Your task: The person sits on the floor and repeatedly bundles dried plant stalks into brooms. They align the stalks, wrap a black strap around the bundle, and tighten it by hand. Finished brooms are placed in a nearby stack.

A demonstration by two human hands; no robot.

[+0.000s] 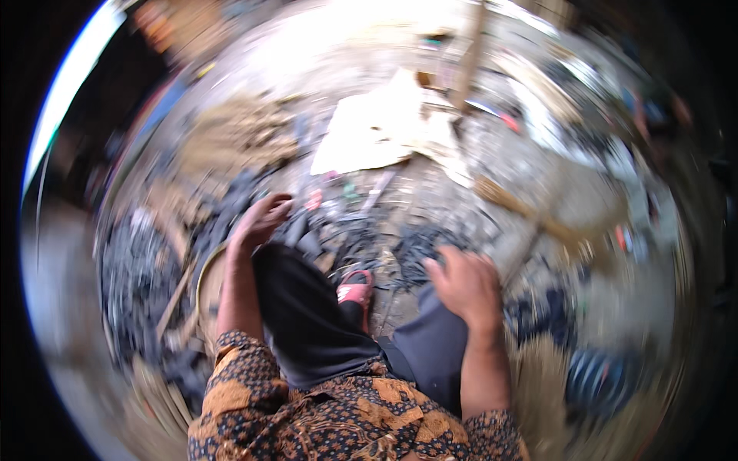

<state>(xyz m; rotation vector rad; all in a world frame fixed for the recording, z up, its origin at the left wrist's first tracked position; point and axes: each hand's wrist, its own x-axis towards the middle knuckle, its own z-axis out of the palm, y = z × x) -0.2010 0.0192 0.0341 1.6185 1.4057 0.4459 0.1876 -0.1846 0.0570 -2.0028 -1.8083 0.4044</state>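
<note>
My left hand [265, 219] hangs in the air beside my left knee, its fingers loosely bent and apart, with nothing seen in it. Close to my other knee is my right hand [467, 286], thumb held away from the fingers and nothing visible in its grasp; I cannot tell whether it touches the trouser leg [434, 330]. A heap of dark strips [427, 250] lies on the ground just beyond the right hand. Dark scraps [231, 201] are spread near the left one. Between my legs a foot in a pink sandal [355, 288] shows.
Farther ahead lies a pale sheet [369, 127], with a brown heap [238, 138] to its left. An upright wooden post [467, 61] stands behind it. A straw-coloured broom-like bundle [530, 215] is at the right. A round-rimmed container [209, 288] sits by my left forearm. Motion blurs much.
</note>
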